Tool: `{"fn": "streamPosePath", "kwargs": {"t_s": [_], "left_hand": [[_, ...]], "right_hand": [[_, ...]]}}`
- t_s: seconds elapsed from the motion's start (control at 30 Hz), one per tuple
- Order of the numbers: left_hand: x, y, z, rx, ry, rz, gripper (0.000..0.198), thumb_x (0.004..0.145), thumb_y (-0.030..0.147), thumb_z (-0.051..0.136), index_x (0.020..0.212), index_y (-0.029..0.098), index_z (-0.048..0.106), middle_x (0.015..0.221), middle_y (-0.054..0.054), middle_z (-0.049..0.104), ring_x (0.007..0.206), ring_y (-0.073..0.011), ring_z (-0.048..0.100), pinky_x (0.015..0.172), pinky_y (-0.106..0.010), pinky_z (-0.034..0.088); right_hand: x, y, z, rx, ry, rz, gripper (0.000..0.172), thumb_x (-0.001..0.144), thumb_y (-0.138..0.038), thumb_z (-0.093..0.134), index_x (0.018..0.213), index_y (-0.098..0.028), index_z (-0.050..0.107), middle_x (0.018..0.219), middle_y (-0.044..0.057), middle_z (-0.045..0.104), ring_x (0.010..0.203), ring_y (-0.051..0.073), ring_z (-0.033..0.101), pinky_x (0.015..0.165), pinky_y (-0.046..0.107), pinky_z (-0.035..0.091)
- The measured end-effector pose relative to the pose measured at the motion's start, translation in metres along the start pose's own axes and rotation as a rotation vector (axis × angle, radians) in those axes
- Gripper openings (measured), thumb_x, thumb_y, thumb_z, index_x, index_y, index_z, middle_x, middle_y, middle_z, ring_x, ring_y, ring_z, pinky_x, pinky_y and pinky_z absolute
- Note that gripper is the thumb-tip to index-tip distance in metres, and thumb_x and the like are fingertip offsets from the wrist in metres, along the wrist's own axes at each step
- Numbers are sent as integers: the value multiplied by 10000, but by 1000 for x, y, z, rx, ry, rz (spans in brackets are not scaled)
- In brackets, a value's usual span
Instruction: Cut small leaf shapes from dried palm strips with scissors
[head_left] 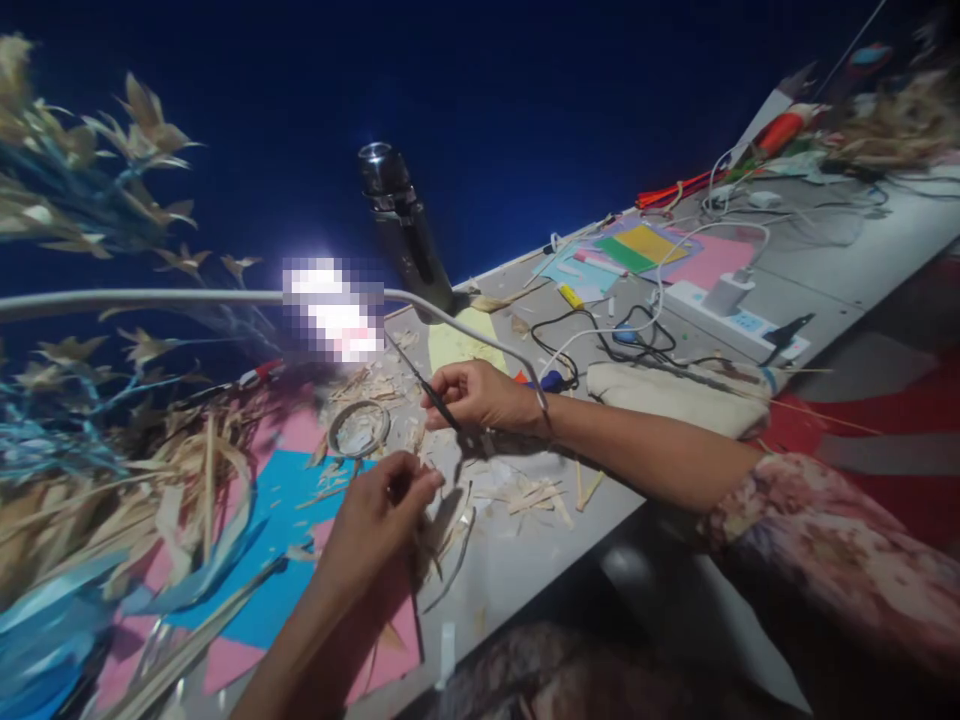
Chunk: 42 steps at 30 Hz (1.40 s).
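My right hand (474,395) is closed around a thin dark tool (420,378) whose tip points up and left over the table. My left hand (379,520) is pinched shut on a thin pale strip (442,540) that curves down to the table. Both hands hover over a litter of straw shavings (525,495) on the grey table (510,570). A roll of clear tape (358,428) lies just left of my right hand.
Blue and pink paper sheets (277,500) and dried leaves (112,490) lie at the left. A dark flask (401,225) stands behind a lamp arm (150,298). Further right are a yellow sheet (457,345), cables (637,340), a power strip (739,318), a cloth pouch (675,395) and coloured papers (645,248).
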<state>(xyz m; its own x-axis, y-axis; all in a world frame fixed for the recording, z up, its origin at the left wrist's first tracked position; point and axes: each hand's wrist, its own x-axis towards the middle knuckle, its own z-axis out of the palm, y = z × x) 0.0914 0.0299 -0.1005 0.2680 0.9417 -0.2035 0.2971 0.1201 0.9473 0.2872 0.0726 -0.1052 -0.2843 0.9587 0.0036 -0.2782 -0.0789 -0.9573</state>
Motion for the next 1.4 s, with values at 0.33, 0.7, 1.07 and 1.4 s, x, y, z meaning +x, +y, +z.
{"fn": "streamPosePath", "kwargs": {"t_s": [0.33,0.7,1.07,1.4], "left_hand": [[-1,1,-4,1007,-352,220,138,849,300,528,754,218,585,893,-87,620,881,-274,574,748,-373,408],[-5,1,-11,655,-167,49,267,918,383,470,713,229,542,661,-17,610,620,-207,565,585,-318,366],[-7,2,-4,660,-168,109,235,792,272,591,597,235,466,601,-9,543,590,-194,498,561,-301,319],[-4,12,8,-225,86,-32,228,678,208,784,855,208,640,597,65,557,524,-115,528,510,-213,387]], "right_hand": [[5,1,-9,-37,128,-159,396,733,-503,807,700,-151,629,603,-27,593,478,58,368,420,190,230],[3,3,-5,-61,90,-34,362,630,-381,890,749,-154,634,650,-23,629,551,79,516,478,182,407],[2,4,-3,-130,33,41,410,600,-380,906,766,-164,600,660,-35,626,562,83,545,487,184,379],[-11,6,9,-440,-187,-75,239,701,-203,752,853,-163,572,756,-33,610,663,106,531,592,220,415]]}}
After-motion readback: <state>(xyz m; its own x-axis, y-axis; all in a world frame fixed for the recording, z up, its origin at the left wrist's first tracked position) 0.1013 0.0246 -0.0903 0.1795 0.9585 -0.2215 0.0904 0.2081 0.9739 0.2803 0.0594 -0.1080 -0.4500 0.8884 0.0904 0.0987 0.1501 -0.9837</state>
